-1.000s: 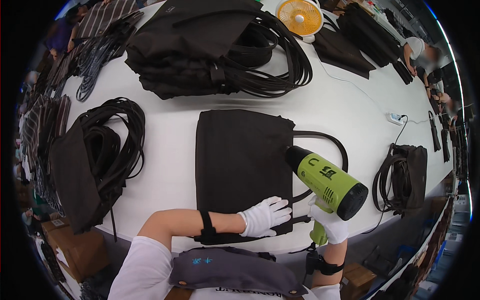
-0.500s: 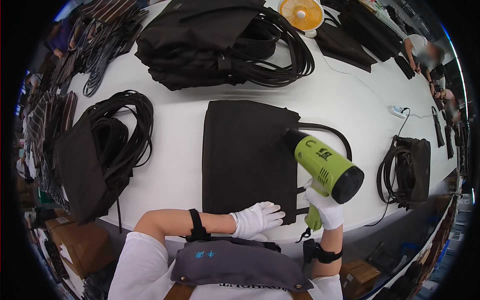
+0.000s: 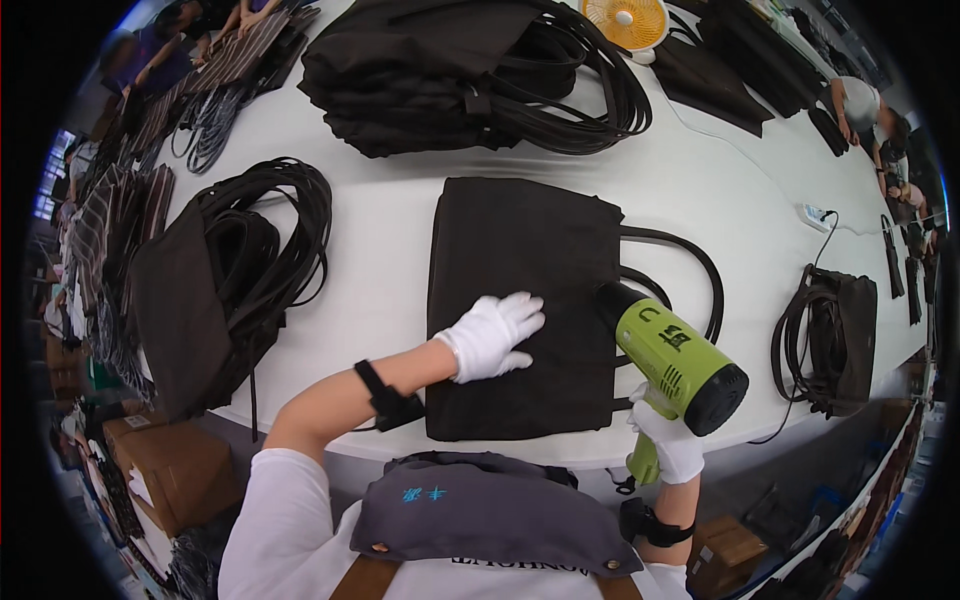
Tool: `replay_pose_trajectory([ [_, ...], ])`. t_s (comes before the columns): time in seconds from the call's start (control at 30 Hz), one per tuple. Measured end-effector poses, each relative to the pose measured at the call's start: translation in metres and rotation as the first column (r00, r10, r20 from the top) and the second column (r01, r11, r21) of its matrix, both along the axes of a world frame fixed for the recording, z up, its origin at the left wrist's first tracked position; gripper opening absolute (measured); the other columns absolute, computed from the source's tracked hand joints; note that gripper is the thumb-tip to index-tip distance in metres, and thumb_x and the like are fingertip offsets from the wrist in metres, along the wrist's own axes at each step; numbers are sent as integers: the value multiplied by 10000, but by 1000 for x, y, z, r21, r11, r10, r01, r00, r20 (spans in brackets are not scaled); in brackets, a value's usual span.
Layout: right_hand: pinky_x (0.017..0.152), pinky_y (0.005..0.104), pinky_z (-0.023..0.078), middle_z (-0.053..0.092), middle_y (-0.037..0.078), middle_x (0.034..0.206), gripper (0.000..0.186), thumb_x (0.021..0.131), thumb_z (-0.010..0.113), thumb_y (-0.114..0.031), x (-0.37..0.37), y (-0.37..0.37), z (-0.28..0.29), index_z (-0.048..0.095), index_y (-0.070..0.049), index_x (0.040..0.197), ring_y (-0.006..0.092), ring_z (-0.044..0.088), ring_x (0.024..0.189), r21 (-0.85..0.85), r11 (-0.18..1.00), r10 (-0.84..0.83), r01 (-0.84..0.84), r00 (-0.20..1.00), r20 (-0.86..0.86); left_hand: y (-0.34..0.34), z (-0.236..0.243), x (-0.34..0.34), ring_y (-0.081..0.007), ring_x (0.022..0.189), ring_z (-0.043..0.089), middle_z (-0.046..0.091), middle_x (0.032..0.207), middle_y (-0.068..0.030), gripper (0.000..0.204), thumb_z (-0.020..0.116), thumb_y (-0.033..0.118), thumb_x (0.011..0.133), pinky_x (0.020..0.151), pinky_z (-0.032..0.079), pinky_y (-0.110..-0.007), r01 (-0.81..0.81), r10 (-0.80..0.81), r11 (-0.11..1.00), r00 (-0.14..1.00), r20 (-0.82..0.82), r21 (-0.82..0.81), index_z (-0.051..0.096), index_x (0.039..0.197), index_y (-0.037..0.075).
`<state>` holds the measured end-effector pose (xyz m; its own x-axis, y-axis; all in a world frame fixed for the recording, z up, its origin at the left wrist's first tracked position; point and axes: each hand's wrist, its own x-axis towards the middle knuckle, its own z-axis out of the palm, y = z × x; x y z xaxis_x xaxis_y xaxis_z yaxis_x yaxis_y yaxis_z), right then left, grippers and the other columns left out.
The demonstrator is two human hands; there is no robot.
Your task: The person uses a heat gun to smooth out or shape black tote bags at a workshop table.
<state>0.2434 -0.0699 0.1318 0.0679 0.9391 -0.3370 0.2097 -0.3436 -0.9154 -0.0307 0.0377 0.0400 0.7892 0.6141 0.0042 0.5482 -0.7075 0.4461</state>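
A dark brown tote bag [image 3: 520, 240] lies flat on the white table, its strap handles pointing right. My left hand [image 3: 495, 335], in a white glove, rests flat on the middle of the bag with its fingers spread. In my gloved right hand [image 3: 668, 440] is a green and black heat gun [image 3: 675, 350], gripped by its handle. The black nozzle points up and left at the bag's right edge, over the base of the handles. Part of the handles is hidden behind the heat gun.
A tall pile of dark bags [image 3: 420, 80] stands at the back, near an orange fan [image 3: 625, 20]. More strapped bags lie at the left [image 3: 200, 290] and right [image 3: 840, 335]. A white power strip [image 3: 815, 216] and cord cross the right side. Other people work around the far edges.
My left hand has moved up from the bag's near edge to its middle. The heat gun has shifted slightly down along the bag's right edge. The whole view has shifted a little.
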Motion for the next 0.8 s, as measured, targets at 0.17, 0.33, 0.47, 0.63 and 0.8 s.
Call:
replay_pose_trajectory([
  [0.17, 596, 257, 481, 613, 32, 846, 236, 751, 620, 15, -3, -6, 15, 593, -40, 979, 107, 577, 671, -101, 994, -43, 37, 998, -55, -8, -10, 52, -364, 1274, 393, 433, 1359, -196, 715, 652, 514, 759, 965, 347, -479, 89, -87, 994, 996, -35, 69, 489, 1249, 20],
  [0.33, 596, 251, 487, 615, 25, 810, 248, 731, 634, -2, -4, -22, 15, 598, -39, 974, 102, 589, 676, -43, 985, -167, 167, 986, -4, -34, -17, 54, -338, 1213, 438, 478, 1287, -172, 716, 700, 472, 695, 949, 361, -467, 273, -273, 962, 955, 115, 20, 503, 1213, 18],
  [0.47, 594, 253, 488, 614, 32, 821, 247, 727, 628, 2, 5, -20, 16, 599, -35, 969, 110, 595, 662, -73, 984, -165, 165, 986, 9, 31, -19, 51, -337, 1242, 412, 473, 1301, -155, 692, 700, 423, 717, 966, 346, -449, -65, 57, 980, 997, 46, 189, 488, 1235, 16],
  [0.63, 576, 256, 488, 610, 32, 826, 233, 739, 620, 7, 5, -12, 19, 598, -32, 967, 113, 592, 655, -61, 975, -216, 213, 975, -59, 5, -20, 100, -335, 1253, 389, 471, 1302, -180, 676, 664, 462, 756, 1006, 314, -457, 66, -71, 986, 997, 32, 153, 499, 1228, 7],
  [0.8, 577, 257, 493, 607, 36, 834, 246, 743, 637, 5, 13, -6, 22, 599, -29, 984, 116, 588, 654, -35, 974, -226, 226, 974, 0, -39, -25, 100, -339, 1273, 411, 444, 1372, -177, 672, 650, 458, 776, 1072, 277, -457, 290, -288, 957, 948, 136, 8, 491, 1253, 13],
])
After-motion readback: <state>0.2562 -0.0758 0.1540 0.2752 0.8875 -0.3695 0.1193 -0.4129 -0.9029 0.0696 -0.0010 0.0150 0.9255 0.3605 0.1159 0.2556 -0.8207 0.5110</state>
